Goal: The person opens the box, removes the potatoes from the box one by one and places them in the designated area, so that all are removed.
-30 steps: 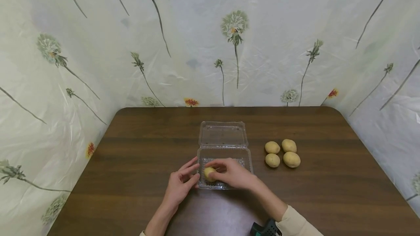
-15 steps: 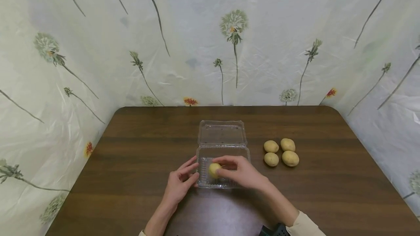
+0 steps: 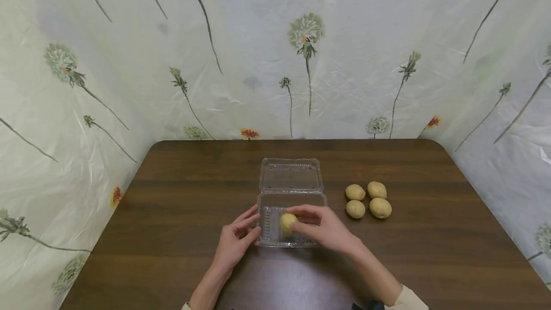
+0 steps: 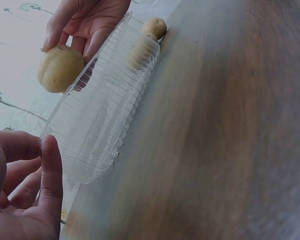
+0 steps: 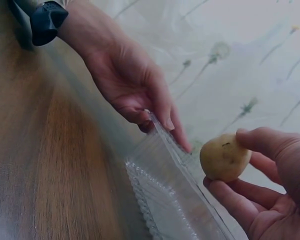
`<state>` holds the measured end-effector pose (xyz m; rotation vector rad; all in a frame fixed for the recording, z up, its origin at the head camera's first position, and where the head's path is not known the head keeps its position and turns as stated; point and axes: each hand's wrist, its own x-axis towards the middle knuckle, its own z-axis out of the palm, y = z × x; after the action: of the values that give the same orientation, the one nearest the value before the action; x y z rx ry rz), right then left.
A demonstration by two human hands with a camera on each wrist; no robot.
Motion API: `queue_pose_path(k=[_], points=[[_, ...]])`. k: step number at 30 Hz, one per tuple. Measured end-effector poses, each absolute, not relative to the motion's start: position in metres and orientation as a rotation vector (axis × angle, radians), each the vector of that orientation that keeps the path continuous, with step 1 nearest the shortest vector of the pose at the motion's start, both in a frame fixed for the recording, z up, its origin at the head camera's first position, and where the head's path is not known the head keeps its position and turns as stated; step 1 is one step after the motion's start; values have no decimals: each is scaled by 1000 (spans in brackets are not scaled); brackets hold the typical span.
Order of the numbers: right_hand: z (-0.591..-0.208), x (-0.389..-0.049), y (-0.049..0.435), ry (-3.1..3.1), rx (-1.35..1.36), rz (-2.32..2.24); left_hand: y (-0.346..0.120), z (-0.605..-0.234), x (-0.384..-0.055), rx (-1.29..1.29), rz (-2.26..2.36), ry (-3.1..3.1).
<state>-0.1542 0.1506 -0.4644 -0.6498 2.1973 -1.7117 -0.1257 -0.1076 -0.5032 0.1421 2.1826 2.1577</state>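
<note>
A clear plastic clamshell container lies on the table with its lid folded back, away from the person. My left hand pinches the container's left rim between thumb and fingers, as the left wrist view shows. Between the thumb and fingertips of my right hand is a small yellow potato. In both wrist views this potato is raised about level with the rim or above it, over the container's base. The tray floor under it shows no other potato.
Several potatoes sit in a close group on the brown wooden table, right of the container. A plastic sheet printed with dandelions hangs behind the table and along both sides.
My right hand has drawn the potato up and to the right, from the container's left part toward its middle. My left hand keeps its place on the rim.
</note>
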Motion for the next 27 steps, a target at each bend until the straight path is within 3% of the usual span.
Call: queue_pose_path(k=[27], points=[[-457, -141, 186, 2259, -449, -1814, -108, -504, -126, 133, 2157, 2177]])
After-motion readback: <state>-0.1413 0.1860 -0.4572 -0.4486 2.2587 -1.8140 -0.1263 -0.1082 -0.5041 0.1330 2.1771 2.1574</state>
